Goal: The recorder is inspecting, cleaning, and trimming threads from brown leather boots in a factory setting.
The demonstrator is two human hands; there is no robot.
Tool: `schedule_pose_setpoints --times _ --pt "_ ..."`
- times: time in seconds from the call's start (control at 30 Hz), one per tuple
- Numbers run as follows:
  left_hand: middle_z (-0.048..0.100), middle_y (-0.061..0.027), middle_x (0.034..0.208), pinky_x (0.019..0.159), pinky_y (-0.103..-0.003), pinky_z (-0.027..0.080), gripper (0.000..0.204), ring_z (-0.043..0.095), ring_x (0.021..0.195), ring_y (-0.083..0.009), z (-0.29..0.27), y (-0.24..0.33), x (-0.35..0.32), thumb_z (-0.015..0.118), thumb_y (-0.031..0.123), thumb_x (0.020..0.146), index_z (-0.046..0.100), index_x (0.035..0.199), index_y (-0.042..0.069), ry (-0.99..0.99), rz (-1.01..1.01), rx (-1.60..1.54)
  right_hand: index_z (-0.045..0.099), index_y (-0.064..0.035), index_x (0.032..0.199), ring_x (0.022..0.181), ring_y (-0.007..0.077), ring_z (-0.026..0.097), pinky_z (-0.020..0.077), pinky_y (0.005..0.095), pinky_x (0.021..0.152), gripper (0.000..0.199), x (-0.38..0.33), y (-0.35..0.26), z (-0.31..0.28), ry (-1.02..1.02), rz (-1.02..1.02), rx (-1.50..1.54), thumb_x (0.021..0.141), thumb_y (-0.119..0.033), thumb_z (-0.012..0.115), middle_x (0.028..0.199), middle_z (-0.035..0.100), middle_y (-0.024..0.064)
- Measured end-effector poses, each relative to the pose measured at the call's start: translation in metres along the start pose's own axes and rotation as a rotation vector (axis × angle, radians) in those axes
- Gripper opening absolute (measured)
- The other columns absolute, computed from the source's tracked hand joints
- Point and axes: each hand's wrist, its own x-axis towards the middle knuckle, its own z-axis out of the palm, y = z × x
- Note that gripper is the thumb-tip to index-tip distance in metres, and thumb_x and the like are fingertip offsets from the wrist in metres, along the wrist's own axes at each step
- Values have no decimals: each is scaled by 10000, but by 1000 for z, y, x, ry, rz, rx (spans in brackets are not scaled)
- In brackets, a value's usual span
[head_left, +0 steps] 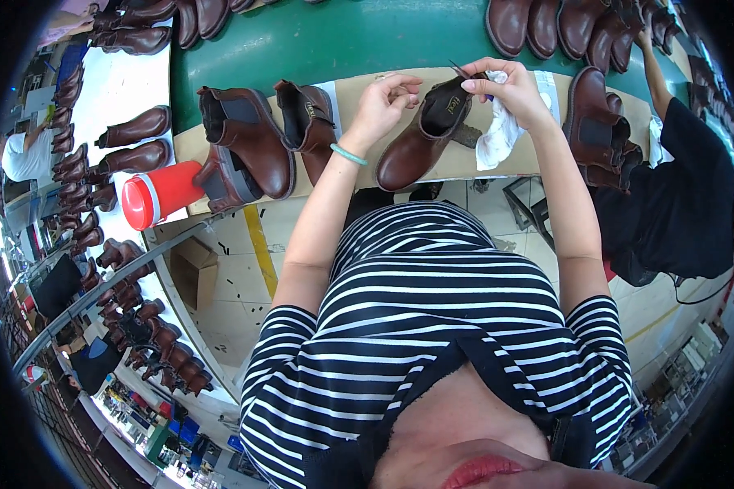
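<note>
A brown ankle boot [408, 155] lies tilted in front of me, its opening facing up between my hands. My left hand [383, 106] hovers at the boot's left, fingers loosely bent and thumb apart, with nothing visible in them. At the boot's upper edge, my right hand [510, 88] is closed on a thin, dark, pointed tool [458, 70], its tip toward the left; its exact kind is hidden by the fingers. A crumpled white cloth [500, 134] hangs under the same hand and seems tucked in the palm.
Brown boots [257, 147] stand left on the cardboard-covered bench edge [351, 90]; another pair [589, 122] is on the right. A red-and-white jug [161, 196] sits at the left corner. More boots [538, 24] line the green surface [342, 37]. A co-worker in black [677, 196] works at right.
</note>
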Motion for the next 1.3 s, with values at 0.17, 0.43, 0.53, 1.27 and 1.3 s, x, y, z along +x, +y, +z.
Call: schedule_pose_setpoints --times 0.17,0.43,0.53,1.27,1.3 --pt "588 -82 943 822 -288 510 281 624 878 -213 -4 29 13 485 -150 797 632 1001 -24 -199 348 302 684 13 999 631 66 546 453 190 596 257 -3 9 -9 -29 -10 107 760 -54 751 809 660 39" --pt "589 -91 963 750 -399 510 183 599 875 -310 -9 60 48 519 -32 775 660 875 27 -564 695 1005 660 25 1037 702 86 561 468 198 650 271 -15 13 -16 -86 -56 301 775 -28 706 1132 631 112" --pt "595 -71 948 713 -407 509 160 611 873 -287 -15 78 52 547 10 766 668 867 36 -631 671 1117 643 32 1058 722 108 559 469 225 682 286 -34 3 -21 47 -208 229 783 -44 667 1266 554 150" --pt "505 -103 911 636 -316 472 130 592 729 -217 -47 116 48 686 65 768 664 776 -63 -120 250 1018 607 41 1094 705 117 561 441 221 659 303 -88 39 -58 288 -116 437 828 -84 679 894 631 88" --pt "512 -89 912 577 -294 475 136 597 659 -178 -47 108 49 678 51 785 655 783 -83 -120 63 896 607 41 1094 705 117 561 441 221 659 303 -88 42 -55 287 -111 443 828 -84 679 894 631 88"
